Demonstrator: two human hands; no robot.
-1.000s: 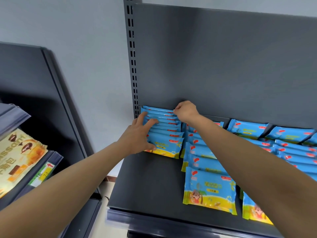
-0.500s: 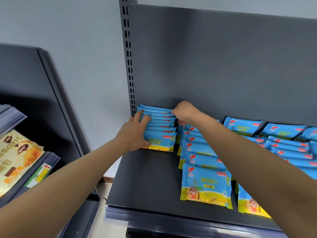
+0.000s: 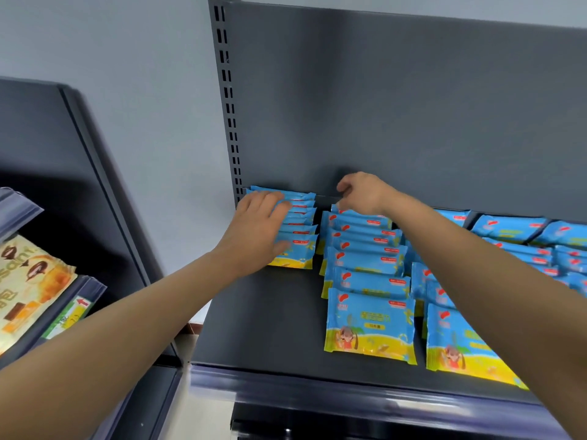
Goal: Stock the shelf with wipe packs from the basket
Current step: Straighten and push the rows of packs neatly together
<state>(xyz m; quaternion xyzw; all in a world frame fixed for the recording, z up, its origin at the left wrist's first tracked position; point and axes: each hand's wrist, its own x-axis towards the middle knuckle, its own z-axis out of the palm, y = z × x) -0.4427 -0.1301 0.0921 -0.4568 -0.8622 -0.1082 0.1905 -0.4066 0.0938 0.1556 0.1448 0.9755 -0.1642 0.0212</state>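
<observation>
Looks like the tidying stage, not fetching. The left hand (image 3: 257, 231) lies on the far-left row of wipe packs (image 3: 300, 223) at the back of the shelf (image 3: 270, 319). Its fingers (image 3: 273, 201) are spread flat, pressing rather than gripping. The right hand (image 3: 362, 193) sits at the rear of the second row (image 3: 368, 281), fingers curled onto the back pack, but I honestly can't tell if it's pinching or just nudging. The basket isn't in shot. My guess is the next move is squaring both rows against the back panel (image 3: 413, 106), then grabbing more packs, since there's bare shelf in front of the far-left row.
</observation>
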